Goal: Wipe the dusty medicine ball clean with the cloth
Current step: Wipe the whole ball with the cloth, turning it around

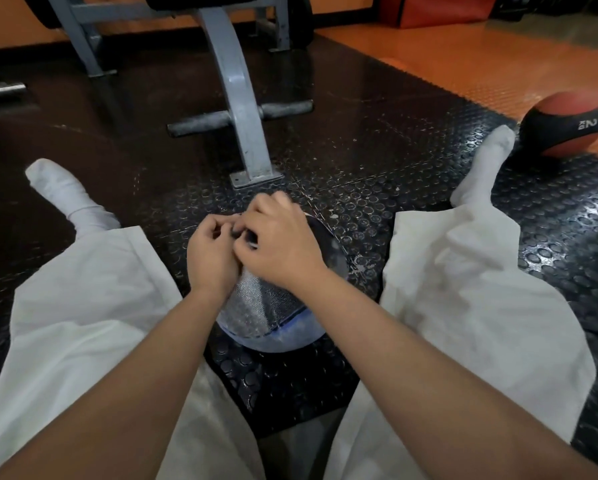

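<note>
1. Head view: the medicine ball point(261, 308) sits on the floor between the person's spread legs point(82, 306), likely kept there so it cannot roll while handled. Pale dust films its near face.
2. The left hand point(210, 252) and right hand point(282, 242) both rest on the ball's top. Their fingers point(215, 226) curl inward toward each other over something small and dark. Whether that is the cloth, or whether they grip anything, I cannot tell.
3. The surface is a black studded rubber mat point(394, 150), scuffed pale in places. Orange flooring point(498, 71) lies beyond, a red-and-black ball point(567, 126) rests at the mat's edge, and a grey bench frame point(238, 98) stands ahead.
</note>
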`<state>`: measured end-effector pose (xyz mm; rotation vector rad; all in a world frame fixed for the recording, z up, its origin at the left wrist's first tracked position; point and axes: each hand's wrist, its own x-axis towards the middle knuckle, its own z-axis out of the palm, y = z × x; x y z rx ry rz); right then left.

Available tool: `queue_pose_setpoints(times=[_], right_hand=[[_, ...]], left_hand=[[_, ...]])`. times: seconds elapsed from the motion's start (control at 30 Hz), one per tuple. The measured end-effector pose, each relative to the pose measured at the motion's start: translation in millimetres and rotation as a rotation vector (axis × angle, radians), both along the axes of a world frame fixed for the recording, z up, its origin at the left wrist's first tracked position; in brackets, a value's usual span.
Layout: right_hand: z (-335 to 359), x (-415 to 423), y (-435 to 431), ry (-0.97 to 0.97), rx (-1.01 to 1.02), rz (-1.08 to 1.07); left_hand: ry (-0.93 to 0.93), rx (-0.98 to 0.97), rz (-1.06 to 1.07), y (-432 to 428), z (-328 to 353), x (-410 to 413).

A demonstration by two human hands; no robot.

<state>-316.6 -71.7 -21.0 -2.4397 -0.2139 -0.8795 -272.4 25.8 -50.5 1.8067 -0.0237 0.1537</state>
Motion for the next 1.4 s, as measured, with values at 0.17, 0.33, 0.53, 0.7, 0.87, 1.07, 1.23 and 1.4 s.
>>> queue_pose_setpoints(times=[0.17, 0.33, 0.53, 0.7, 0.87, 1.07, 1.23, 1.4], right_hand=[[-7, -7, -18, 0.059, 0.145, 0.061], [-25, -26, -68, 0.234, 0.21, 0.018], [-35, -39, -102, 0.4, 0.554, 0.016], [-47, -40, -123, 0.362, 0.827, -0.005], [-57, -40, -141, 0.402, 1.001, -0.045], [-56, -38, -135, 0.404, 1.086, -0.201], [-55, -36, -114, 0.355, 1.13, -0.236], [-41, -24, -91, 0.354, 1.065, -0.174]], left_hand=[[0.01, -0.028, 0.022, 6, 2, 0], [0.06, 0.16, 0.024, -12, 11, -15], [0.008, 0.265, -0.1, -44, 17, -23], [0.147, 0.012, -0.112, -38, 5, 4], [0.664, -0.092, -0.193, -12, -40, 15], [0.714, -0.413, -0.326, -21, -53, 6], [0.72, -0.726, -0.249, -19, -71, 4], [0.838, -0.759, -0.17, -3, -83, -3]])
